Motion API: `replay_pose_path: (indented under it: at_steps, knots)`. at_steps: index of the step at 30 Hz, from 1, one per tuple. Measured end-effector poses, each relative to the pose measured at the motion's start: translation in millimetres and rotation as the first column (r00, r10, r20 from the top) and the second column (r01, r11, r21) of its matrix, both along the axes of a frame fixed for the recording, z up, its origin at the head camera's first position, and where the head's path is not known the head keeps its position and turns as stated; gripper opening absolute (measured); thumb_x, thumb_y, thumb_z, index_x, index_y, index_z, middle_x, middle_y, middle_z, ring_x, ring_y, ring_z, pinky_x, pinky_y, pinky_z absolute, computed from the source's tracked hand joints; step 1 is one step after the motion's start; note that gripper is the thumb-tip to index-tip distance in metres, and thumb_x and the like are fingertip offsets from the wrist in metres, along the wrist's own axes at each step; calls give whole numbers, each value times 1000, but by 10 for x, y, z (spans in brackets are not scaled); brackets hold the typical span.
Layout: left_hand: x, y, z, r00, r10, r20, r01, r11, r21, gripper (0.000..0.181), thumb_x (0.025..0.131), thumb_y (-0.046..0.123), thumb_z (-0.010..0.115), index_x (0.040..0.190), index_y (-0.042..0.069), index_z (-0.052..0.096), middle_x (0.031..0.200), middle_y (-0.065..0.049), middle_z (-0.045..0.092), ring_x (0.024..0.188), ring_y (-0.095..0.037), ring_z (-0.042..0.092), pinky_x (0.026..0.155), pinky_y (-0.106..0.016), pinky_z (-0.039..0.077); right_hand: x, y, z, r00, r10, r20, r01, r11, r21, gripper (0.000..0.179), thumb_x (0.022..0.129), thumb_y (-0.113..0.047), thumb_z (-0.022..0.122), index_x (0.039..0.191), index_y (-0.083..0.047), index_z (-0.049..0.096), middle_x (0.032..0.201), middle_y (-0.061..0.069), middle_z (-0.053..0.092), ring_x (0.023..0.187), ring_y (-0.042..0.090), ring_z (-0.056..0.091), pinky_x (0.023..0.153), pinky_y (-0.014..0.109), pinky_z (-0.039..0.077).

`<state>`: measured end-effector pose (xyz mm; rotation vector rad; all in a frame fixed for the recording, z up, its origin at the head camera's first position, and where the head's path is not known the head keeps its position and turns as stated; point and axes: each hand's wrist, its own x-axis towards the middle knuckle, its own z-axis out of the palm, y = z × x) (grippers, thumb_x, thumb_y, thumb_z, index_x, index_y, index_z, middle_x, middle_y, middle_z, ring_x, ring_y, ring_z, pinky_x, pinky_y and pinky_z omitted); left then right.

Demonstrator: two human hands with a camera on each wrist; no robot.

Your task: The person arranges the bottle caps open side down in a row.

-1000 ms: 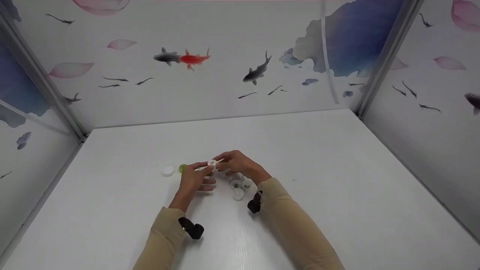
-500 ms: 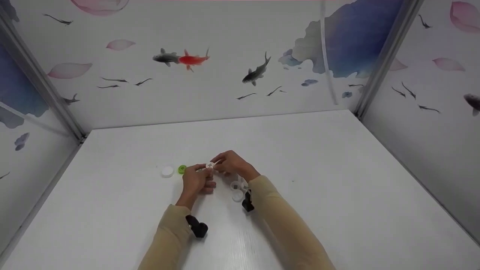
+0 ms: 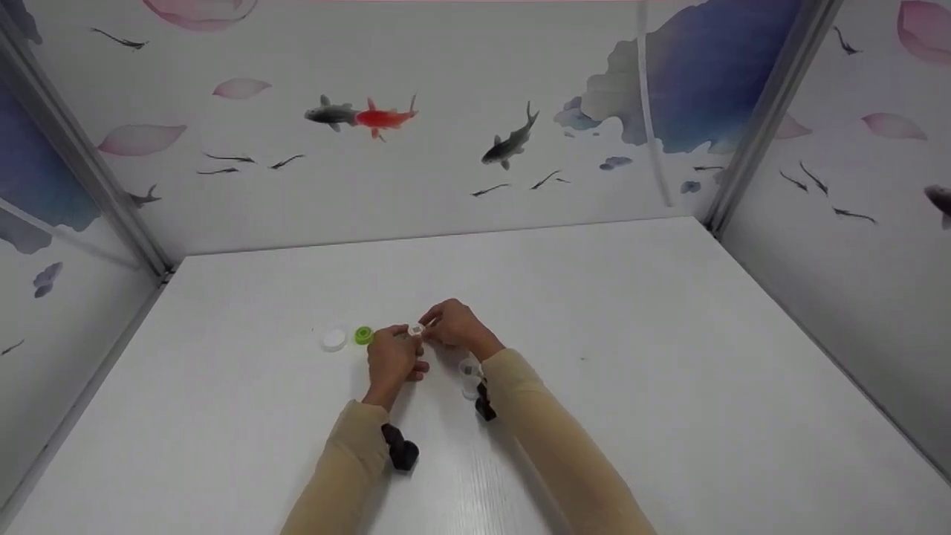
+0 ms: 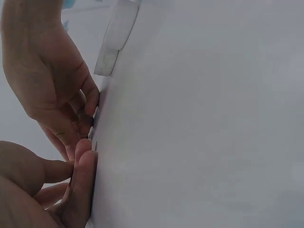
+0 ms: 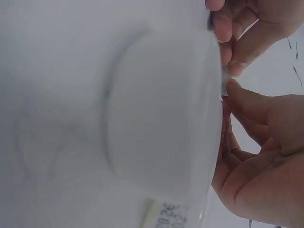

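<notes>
A small white round piece (image 3: 416, 329) with a greyish square at its centre sits between the two hands at mid-table. My left hand (image 3: 392, 357) pinches its near left side between thumb and fingers. From the right, the fingertips of my right hand (image 3: 453, 325) pinch its other edge. In the right wrist view, both hands meet at a small pale piece (image 5: 225, 80), mostly covered by fingers. Just left of the left hand lies a green round piece (image 3: 363, 335), with a white round lid (image 3: 334, 340) beyond it.
Small translucent round cups (image 3: 469, 368) stand by the right wrist, partly behind the sleeve. A white round container (image 5: 164, 114) fills the right wrist view, a printed label (image 5: 166, 216) beside it. Patterned walls (image 3: 446, 186) enclose the white table (image 3: 631, 297).
My right hand and forearm have shifted left, the sleeve now covering one of the cups. My left hand has edged right, showing more of the green piece. Both still hold the white piece.
</notes>
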<state>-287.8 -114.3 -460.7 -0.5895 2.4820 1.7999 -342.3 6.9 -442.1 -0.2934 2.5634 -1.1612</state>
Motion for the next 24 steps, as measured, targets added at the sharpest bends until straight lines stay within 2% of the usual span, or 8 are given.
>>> replay_pose_path:
  at_steps: [6,10,13,16,20,24]
  knots:
    - [21,-36,53,1000,-13,6,12,999,52,47,100,13,58,146,2,49,90,-14,75,53,-12,68,51,-26,58,-8,89,25,999,46,-10,-46,999,-14,27,97,-14,65,122,-6,71,117,14,72,76,12,60,60,22,50]
    - [50,-95,150,999,-44,-16,45,996,74,47,100,15,61,143,3,52,98,-20,75,57,-13,70,53,-27,59,-1,183,123,996,85,-5,-85,996,-31,29,97,-17,66,124,-6,70,121,13,71,82,17,65,69,28,57]
    - [81,-145,244,995,-87,-43,90,994,57,45,99,18,63,140,2,55,108,-23,74,61,-14,72,55,-27,60,16,279,219,993,118,-18,-118,992,-41,31,98,-19,65,126,-6,69,125,12,70,94,21,69,80,34,60]
    - [115,-186,330,989,-140,-37,140,990,9,44,98,21,64,138,3,57,115,-23,72,66,-14,73,57,-27,60,49,391,314,987,157,-28,-158,986,-50,33,98,-21,64,127,-6,68,127,12,69,107,25,68,87,39,60]
    - [169,-211,404,971,-237,-21,235,970,-62,47,97,23,66,139,5,57,118,-21,71,77,-21,75,61,-28,61,110,566,417,978,205,-48,-207,977,-58,33,98,-21,64,128,-8,68,128,10,68,116,26,66,92,40,59]
    - [235,-198,438,941,-336,-32,331,938,-107,47,96,23,68,138,4,57,118,-21,70,89,-27,75,65,-31,62,176,767,487,967,236,-99,-243,967,-69,30,98,-21,65,126,-13,69,126,8,69,113,24,67,95,40,57]
